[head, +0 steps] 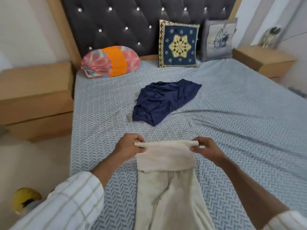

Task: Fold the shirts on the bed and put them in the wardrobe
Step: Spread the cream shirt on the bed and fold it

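Cream shirt (166, 180) is seen in the head view, laid lengthwise on the blue-patterned bedsheet (232, 130) at the near end of the bed. Its far end is doubled back toward the viewer, and the fold line is stretched between the two hands. The left corner of the fold is pinched by the left hand (131, 145), fingers curled around the cloth. The right corner is pinched by the right hand (206, 149), thumb and fingers closed on the rolled edge. Both hands are held just above the sheet, level with each other, with the folded flap hanging between and below them. The rest of the garment runs from under the hands toward the bottom edge of the frame. White striped sleeves are noted on both forearms.

Beyond the hands, well apart from them, a navy shirt (164, 102) is seen crumpled and unfolded near the middle of the bed. Farther still, against the dark tufted headboard (116, 27), a pink-and-orange bolster (110, 62) is placed beyond the left hand, a blue patterned cushion (178, 44) roughly straight ahead, and a grey cushion (217, 40) beyond the right hand. Wooden bedside units are seen on either side of the bed.
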Demonstrator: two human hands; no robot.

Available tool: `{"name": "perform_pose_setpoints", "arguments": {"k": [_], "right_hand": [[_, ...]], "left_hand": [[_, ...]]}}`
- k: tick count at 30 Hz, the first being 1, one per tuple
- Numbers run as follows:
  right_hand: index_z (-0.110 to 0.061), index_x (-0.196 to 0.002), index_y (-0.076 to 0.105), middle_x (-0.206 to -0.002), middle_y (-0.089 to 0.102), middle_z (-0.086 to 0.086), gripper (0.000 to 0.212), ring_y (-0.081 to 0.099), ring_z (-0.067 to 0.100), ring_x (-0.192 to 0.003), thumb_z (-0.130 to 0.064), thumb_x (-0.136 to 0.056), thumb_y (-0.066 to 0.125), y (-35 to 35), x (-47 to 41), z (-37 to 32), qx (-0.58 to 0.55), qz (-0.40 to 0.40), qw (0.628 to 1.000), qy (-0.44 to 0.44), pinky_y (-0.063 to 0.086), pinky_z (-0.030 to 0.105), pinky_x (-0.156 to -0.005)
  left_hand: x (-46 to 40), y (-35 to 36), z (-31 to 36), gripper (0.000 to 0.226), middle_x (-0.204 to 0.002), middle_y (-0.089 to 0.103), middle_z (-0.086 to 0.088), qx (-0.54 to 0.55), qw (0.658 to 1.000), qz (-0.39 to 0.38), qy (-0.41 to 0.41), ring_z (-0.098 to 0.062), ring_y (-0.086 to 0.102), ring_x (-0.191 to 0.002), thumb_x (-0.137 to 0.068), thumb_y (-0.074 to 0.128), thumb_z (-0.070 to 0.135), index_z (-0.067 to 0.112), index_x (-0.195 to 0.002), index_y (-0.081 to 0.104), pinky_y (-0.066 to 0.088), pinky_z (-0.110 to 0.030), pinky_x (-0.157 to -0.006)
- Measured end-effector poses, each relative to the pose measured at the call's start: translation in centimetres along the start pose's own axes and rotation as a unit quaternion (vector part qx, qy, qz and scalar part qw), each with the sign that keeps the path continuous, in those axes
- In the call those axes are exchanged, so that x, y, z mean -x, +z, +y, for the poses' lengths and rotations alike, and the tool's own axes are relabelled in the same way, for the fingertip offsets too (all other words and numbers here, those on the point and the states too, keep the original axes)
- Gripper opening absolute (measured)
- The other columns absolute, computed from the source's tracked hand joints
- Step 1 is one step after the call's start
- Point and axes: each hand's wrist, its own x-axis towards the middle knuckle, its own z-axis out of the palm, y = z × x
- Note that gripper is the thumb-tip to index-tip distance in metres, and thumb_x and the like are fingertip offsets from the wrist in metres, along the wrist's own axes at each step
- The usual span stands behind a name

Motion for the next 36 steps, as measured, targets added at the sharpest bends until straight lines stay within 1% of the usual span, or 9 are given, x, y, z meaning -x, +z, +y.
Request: {"name": "perform_pose_setpoints", "arguments": {"k": [6, 10, 14, 16, 20, 26, 30, 33, 36], "right_hand": [[-0.048, -0.082, 0.069, -0.088, 0.071, -0.025, 0.013, 0.064, -0.004, -0.091, -0.045, -0.07, 0.073, -0.7, 9.8, -0.4, 0.112, 0.018, 0.992, -0.055, 0.049, 0.042, -0.092], [-0.058, -0.073, 0.062, -0.093, 0.058, -0.045, 0.038, 0.055, -0.012, -0.093, -0.026, -0.074, 0.083, 0.3, 16.9, 0.6, 0.154, 0.045, 0.984, -0.074, 0.038, 0.048, -0.102], [-0.05, -0.081, 0.063, -0.085, 0.065, -0.029, 0.019, 0.057, 0.005, -0.097, -0.04, -0.07, 0.074, 1.3, 21.8, 3.0, 0.178, 0.042, 0.975, -0.125, 0.035, 0.055, -0.094], [-0.047, -0.078, 0.061, -0.085, 0.064, -0.027, 0.011, 0.056, 0.006, -0.096, -0.046, -0.067, 0.064, 1.9, 23.8, 4.3, 0.206, 0.041, 0.966, -0.153, 0.031, 0.045, -0.086], [-0.039, -0.078, 0.064, -0.087, 0.06, -0.029, 0.017, 0.055, 0.006, -0.096, -0.032, -0.062, 0.067, 3.2, 27.3, 6.4, 0.257, 0.041, 0.948, -0.183, 0.024, 0.038, -0.08], [-0.037, -0.079, 0.058, -0.086, 0.054, -0.025, 0.028, 0.054, 0.01, -0.092, -0.029, -0.055, 0.071, 5.1, 30.8, 10.0, 0.307, -0.026, 0.938, -0.156, 0.021, 0.032, -0.075], [-0.036, -0.086, 0.056, -0.091, 0.047, -0.024, 0.032, 0.044, 0.006, -0.096, -0.056, -0.062, 0.064, 6.1, 31.1, 10.8, 0.38, -0.119, 0.91, -0.116, 0.024, 0.032, -0.077], [-0.036, -0.081, 0.061, -0.092, 0.057, -0.02, 0.041, 0.05, 0.001, -0.087, -0.075, -0.071, 0.057, 6.1, 29.8, 9.3, 0.276, -0.089, 0.955, -0.059, 0.04, 0.032, -0.077], [-0.027, -0.087, 0.067, -0.088, 0.065, -0.011, 0.027, 0.061, 0.006, -0.08, -0.053, -0.084, 0.068, 6.4, 26.4, 6.4, 0.134, 0.045, 0.989, 0.052, 0.046, 0.028, -0.07]], "left_hand": [[8.6, -0.2, 0.5, 0.022, -0.069, 0.069, 0.018, -0.105, 0.991, -0.019, 0.086, 0.001, 0.062, -0.07, -0.064, 0.088, 0.022, 0.027, -0.067, 0.068, 0.047, -0.02, -0.069], [14.4, 1.0, -0.8, 0.023, -0.075, 0.066, 0.009, -0.159, 0.975, -0.029, 0.15, -0.008, 0.062, -0.076, -0.064, 0.083, 0.011, 0.024, -0.066, 0.065, 0.05, -0.031, -0.078], [18.7, 3.0, -2.7, 0.012, -0.074, 0.062, 0.01, -0.183, 0.965, -0.061, 0.179, -0.009, 0.059, -0.073, -0.059, 0.074, 0.023, 0.024, -0.068, 0.066, 0.047, -0.035, -0.073], [20.7, 4.3, -3.7, 0.009, -0.073, 0.059, 0.011, -0.188, 0.961, -0.077, 0.187, -0.01, 0.057, -0.071, -0.058, 0.066, 0.025, 0.028, -0.066, 0.062, 0.048, -0.037, -0.07], [23.4, 6.9, -6.1, 0.032, -0.067, 0.05, 0.017, -0.228, 0.94, -0.098, 0.233, -0.006, 0.048, -0.069, -0.057, 0.07, 0.017, 0.039, -0.065, 0.048, 0.037, -0.033, -0.066], [25.3, 9.3, -8.3, 0.032, -0.065, 0.042, 0.019, -0.338, 0.886, -0.161, 0.273, -0.001, 0.037, -0.077, -0.056, 0.071, 0.019, 0.033, -0.067, 0.044, 0.03, -0.03, -0.075], [25.6, 10.1, -7.9, 0.025, -0.087, 0.049, 0.014, -0.408, 0.842, -0.287, 0.205, -0.01, 0.043, -0.097, -0.067, 0.068, 0.04, 0.035, -0.085, 0.052, 0.033, -0.034, -0.092], [25.2, 9.7, -7.4, 0.034, -0.082, 0.055, 0.009, -0.247, 0.919, -0.286, 0.115, -0.006, 0.05, -0.082, -0.064, 0.066, 0.059, 0.031, -0.08, 0.056, 0.041, -0.029, -0.079], [22.8, 10.0, -7.1, 0.027, -0.072, 0.059, 0.001, -0.074, 0.996, -0.045, 0.036, -0.009, 0.053, -0.064, -0.08, 0.076, 0.041, 0.019, -0.081, 0.061, 0.04, -0.018, -0.057]]}}
